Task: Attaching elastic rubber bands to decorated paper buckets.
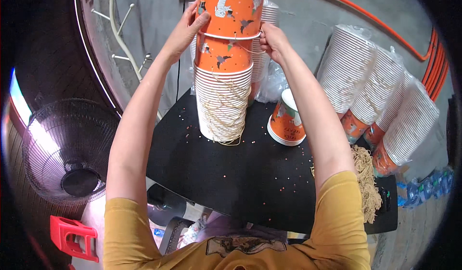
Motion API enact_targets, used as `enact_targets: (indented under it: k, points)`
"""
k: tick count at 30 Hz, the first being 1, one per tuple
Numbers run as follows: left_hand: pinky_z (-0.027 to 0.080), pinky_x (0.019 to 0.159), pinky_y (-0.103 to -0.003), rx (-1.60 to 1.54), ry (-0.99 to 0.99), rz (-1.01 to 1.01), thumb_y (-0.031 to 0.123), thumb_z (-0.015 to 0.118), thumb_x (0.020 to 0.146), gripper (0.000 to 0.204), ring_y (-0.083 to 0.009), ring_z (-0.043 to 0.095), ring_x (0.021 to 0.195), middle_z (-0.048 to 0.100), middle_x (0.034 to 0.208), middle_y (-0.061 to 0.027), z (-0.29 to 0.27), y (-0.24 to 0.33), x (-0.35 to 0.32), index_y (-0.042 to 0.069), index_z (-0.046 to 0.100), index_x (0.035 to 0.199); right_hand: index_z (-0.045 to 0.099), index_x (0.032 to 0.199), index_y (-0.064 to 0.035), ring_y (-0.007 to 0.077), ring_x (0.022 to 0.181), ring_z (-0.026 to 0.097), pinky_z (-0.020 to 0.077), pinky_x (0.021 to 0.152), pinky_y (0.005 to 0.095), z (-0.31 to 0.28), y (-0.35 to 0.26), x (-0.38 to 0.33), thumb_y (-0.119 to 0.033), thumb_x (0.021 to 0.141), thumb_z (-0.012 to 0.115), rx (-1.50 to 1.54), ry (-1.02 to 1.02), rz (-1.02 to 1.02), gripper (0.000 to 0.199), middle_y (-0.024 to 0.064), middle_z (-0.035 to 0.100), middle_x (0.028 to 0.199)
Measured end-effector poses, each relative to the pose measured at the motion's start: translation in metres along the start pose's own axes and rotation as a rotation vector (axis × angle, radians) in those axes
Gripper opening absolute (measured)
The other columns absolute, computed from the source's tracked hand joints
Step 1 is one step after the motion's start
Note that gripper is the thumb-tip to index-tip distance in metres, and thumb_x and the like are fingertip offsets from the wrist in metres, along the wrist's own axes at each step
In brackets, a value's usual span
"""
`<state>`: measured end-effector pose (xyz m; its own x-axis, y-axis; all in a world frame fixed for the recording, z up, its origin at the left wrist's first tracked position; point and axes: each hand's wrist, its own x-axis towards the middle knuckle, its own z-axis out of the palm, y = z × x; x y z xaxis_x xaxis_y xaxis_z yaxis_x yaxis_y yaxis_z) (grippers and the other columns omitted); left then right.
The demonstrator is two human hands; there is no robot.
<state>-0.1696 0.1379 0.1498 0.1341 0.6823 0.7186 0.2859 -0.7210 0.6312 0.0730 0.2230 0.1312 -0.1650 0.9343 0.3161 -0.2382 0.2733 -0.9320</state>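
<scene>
An orange paper bucket (226,17) with a green band and cartoon figures stands upside down on top of a tall stack of nested paper buckets (219,101). My left hand (186,31) grips its left side, thumb pressed on the orange wall. At its right edge, by the white rim, my right hand (273,41) is closed with the fingers curled; the exact thing pinched there, rim or string, is hard to see. Thin tan strings hang over the stack's white rims. Right of it, a shorter stack of upside-down buckets (287,123) rests on the black table (216,173).
Plastic-wrapped bucket stacks (349,60) lean at the right, near a heap of tan strings (366,183). Another wrapped stack (269,17) stands behind mine. Small dots litter the table. A fan (70,154) and a red stool (73,236) stand left; orange hose (365,12) runs along the wall.
</scene>
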Motion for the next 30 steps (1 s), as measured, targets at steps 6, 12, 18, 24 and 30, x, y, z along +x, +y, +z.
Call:
enact_targets:
  k: [6, 12, 18, 24, 30]
  points:
    - [0.026, 0.111, -0.036, -0.087, 0.034, -0.08, 0.055, 0.049, 0.096, 0.077, -0.0189, 0.041, 0.13, 0.042, 0.145, -0.0084, 0.005, -0.042, -0.022, 0.012, 0.02, 0.153, 0.05, 0.072, -0.0183, 0.0029, 0.048, 0.033, 0.0262, 0.042, 0.0208, 0.005, 0.034, -0.011, -0.028, 0.093, 0.047, -0.262, 0.011, -0.007, 0.024, -0.0098, 0.04, 0.059]
    - [0.028, 0.11, -0.034, -0.132, 0.03, -0.139, 0.059, 0.053, 0.092, 0.085, -0.0201, 0.038, 0.133, 0.038, 0.147, -0.0118, 0.014, -0.059, -0.044, 0.011, 0.017, 0.153, 0.057, 0.08, -0.0134, 0.0041, 0.048, 0.033, 0.0237, 0.042, 0.0236, -0.001, 0.071, -0.016, -0.024, 0.096, 0.044, -0.383, 0.088, -0.142, 0.024, -0.0079, 0.042, 0.06]
    - [0.024, 0.113, -0.034, -0.216, 0.002, -0.078, 0.065, 0.05, 0.09, 0.091, -0.0212, 0.03, 0.139, 0.031, 0.152, -0.012, 0.013, -0.084, -0.052, 0.01, 0.016, 0.153, 0.066, 0.1, -0.0078, 0.004, 0.051, 0.036, 0.0258, 0.046, 0.0236, 0.008, 0.086, -0.036, -0.023, 0.097, 0.042, -0.335, 0.096, -0.195, 0.029, -0.0077, 0.047, 0.064]
    - [0.017, 0.116, -0.036, -0.222, 0.018, -0.041, 0.073, 0.04, 0.088, 0.095, -0.0227, 0.021, 0.143, 0.024, 0.155, -0.0116, 0.03, -0.079, -0.056, 0.007, 0.016, 0.153, 0.065, 0.106, 0.0014, 0.0218, 0.071, 0.063, 0.0453, 0.064, 0.0335, 0.002, 0.086, -0.041, -0.022, 0.096, 0.042, -0.608, 0.196, -0.354, 0.035, 0.0112, 0.067, 0.082]
    - [0.017, 0.116, -0.035, -0.208, 0.093, -0.147, 0.07, 0.031, 0.094, 0.087, -0.0228, 0.022, 0.143, 0.025, 0.155, -0.0111, 0.034, -0.088, -0.061, 0.007, 0.02, 0.152, 0.063, 0.107, 0.0032, 0.0415, 0.093, 0.064, 0.048, 0.08, 0.0439, 0.011, 0.088, -0.058, -0.023, 0.096, 0.043, -0.687, 0.277, -0.441, 0.035, 0.0267, 0.065, 0.099]
